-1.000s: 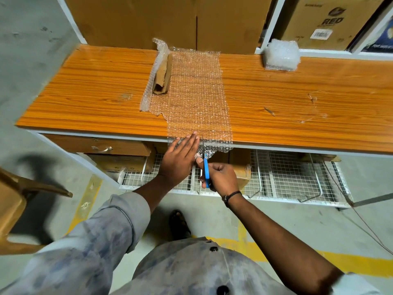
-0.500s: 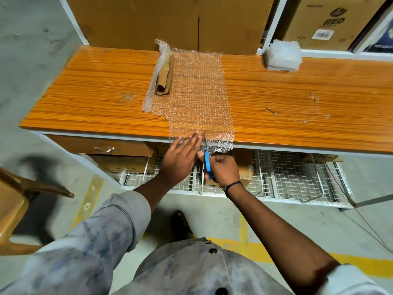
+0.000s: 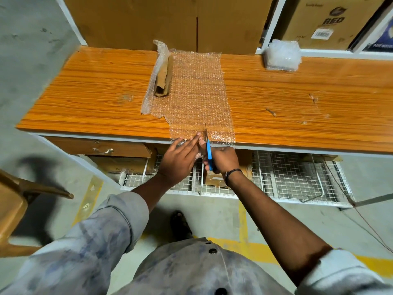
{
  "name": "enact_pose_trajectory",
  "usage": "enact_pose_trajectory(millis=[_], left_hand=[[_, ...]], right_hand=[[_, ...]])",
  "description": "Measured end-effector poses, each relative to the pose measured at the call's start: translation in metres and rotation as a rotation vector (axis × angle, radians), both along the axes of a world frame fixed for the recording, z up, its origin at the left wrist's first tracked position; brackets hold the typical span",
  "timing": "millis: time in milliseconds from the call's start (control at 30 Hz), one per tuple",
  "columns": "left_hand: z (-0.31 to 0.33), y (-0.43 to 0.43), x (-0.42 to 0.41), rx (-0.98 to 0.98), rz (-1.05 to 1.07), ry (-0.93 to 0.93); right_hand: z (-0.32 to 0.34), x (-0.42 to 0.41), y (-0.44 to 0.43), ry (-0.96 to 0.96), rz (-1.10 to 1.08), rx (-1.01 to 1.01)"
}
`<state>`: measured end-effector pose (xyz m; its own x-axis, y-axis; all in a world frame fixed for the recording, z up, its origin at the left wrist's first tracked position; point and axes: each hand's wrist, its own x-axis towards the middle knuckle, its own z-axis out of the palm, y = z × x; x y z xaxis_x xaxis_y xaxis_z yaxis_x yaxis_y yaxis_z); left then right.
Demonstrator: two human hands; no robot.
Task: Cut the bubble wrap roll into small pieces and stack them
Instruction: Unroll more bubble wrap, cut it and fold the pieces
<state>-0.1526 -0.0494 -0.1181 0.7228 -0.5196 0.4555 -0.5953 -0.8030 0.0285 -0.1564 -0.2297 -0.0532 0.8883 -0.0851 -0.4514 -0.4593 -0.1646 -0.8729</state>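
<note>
A sheet of bubble wrap (image 3: 197, 92) lay unrolled across the wooden table (image 3: 308, 111), running from the back edge to the front edge, where its near end hung slightly over. Its remaining length wrapped around a flattened cardboard core (image 3: 162, 81), which sat on the sheet's left side towards the back. The person's left hand (image 3: 180, 158) was flat, its fingers straight and together, with the fingertips pressing on the near end of the sheet at the table's edge. The right hand (image 3: 223, 158) sat just beside it, fingers curled tightly around the blue handle of a cutter (image 3: 209, 152). The thin blade pointed away from the person and lay in the bubble wrap just past the left fingertips, roughly at the middle of the sheet's width. Whether the tool was a knife or scissors could not be told. A stack of cut pieces (image 3: 282, 55) stood at the back of the table, well apart to the right. Cardboard boxes (image 3: 148, 20) lined the shelf behind, and a white wire rack (image 3: 287, 175) sat below the tabletop, beside a drawer (image 3: 102, 147).
</note>
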Motion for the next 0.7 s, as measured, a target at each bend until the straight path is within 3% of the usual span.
enact_pose_trajectory(millis=[500, 700], left_hand=[[0.005, 0.011, 0.009, -0.035, -0.088, -0.104], [0.007, 0.016, 0.013, -0.064, -0.128, -0.073]], right_hand=[[0.009, 0.037, -0.002, 0.012, -0.012, -0.009], [0.002, 0.055, -0.002, -0.03, 0.035, -0.176]])
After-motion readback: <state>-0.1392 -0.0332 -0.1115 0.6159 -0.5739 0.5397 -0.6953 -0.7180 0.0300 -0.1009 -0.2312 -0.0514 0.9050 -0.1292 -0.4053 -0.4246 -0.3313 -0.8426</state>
